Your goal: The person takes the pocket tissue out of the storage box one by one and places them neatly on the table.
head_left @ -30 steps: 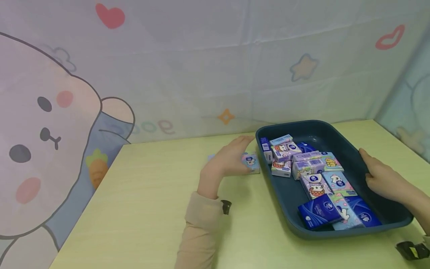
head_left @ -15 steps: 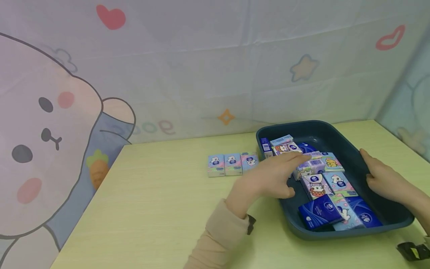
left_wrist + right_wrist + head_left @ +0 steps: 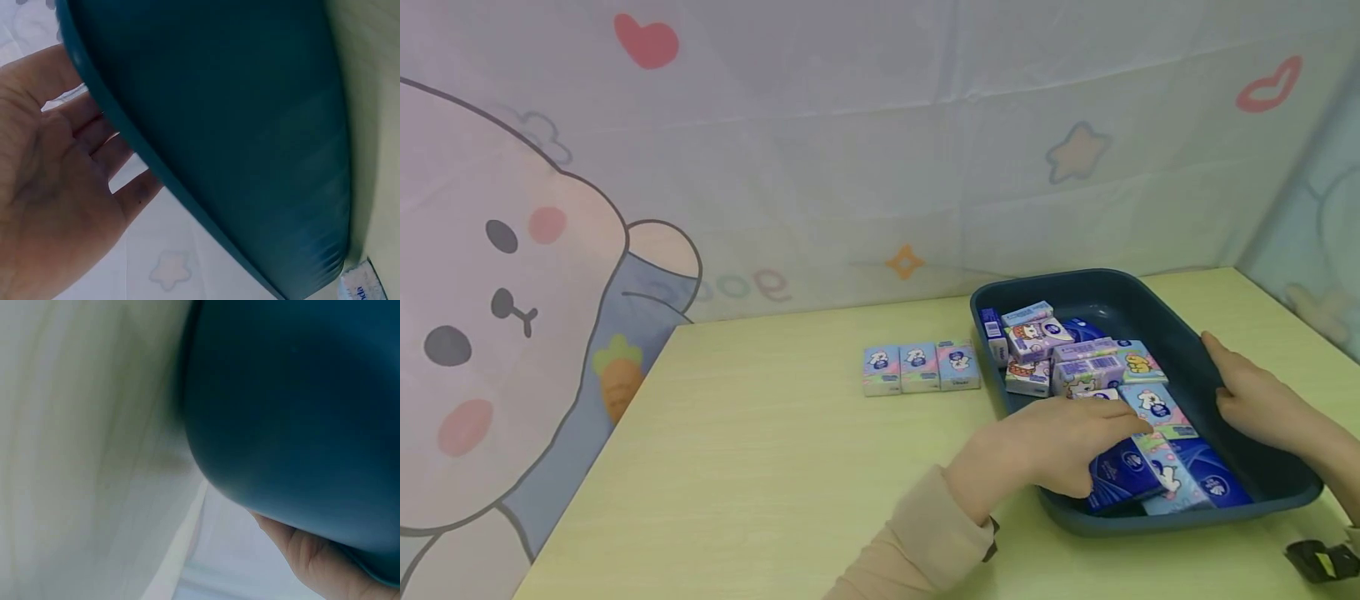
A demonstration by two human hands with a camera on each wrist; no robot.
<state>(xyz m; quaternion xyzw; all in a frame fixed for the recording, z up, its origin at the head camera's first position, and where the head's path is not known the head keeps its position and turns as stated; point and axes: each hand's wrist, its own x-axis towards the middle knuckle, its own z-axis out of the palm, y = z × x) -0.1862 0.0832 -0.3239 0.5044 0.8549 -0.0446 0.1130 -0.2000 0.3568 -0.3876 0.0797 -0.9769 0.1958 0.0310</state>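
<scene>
My left hand [image 3: 1052, 446] reaches over the near left rim of a dark teal plastic basin [image 3: 1217, 383], fingers spread above a dark blue tissue pack [image 3: 1123, 475]. That pack lies in place under the hand, its left part hidden. In the left wrist view, the fingers [image 3: 115, 147] pass behind the basin's rim, so their tips are hidden. My right hand [image 3: 1262, 396] holds the basin's right rim, thumb on the inside. Several pocket tissue packs, purple, light blue and dark blue, lie loosely in the basin, among them a light blue pack [image 3: 1157, 408].
Left of the basin, three light blue tissue packs stand in a row on the pale yellow table [image 3: 737, 450]: a left pack [image 3: 882, 369], a middle pack [image 3: 919, 367] and a right pack [image 3: 958, 365]. A printed cloth [image 3: 820, 167] hangs behind the table.
My left hand has moved from the rightmost pack of the row, across the basin's left rim, to the dark blue pack near its front. My right hand stays on the rim.
</scene>
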